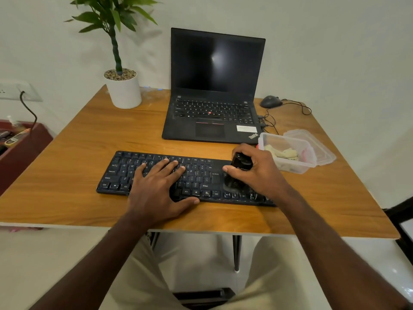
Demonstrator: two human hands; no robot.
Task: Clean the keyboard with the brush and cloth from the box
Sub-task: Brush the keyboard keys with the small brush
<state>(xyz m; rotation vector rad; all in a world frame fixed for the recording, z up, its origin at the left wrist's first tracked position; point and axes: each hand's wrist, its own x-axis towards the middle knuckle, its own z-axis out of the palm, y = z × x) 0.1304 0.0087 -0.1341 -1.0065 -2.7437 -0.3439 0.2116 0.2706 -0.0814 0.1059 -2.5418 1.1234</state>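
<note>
On laptop (214, 104) corner, "ThinkPad" lettering; brush (237, 173) in right hand (257, 168)

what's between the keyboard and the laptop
Only bare wooden desk shows between the keyboard and the laptop in the head view; the right hand gripping the brush overlaps the strip's right end.

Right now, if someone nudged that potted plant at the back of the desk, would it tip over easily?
Probably not from a light nudge: the white pot is wide, straight-sided and topped with pebbles, so it looks bottom-heavy. A push high on the tall thin stem would likely just bend it. The pot may slide on the smooth wooden desk.
</note>
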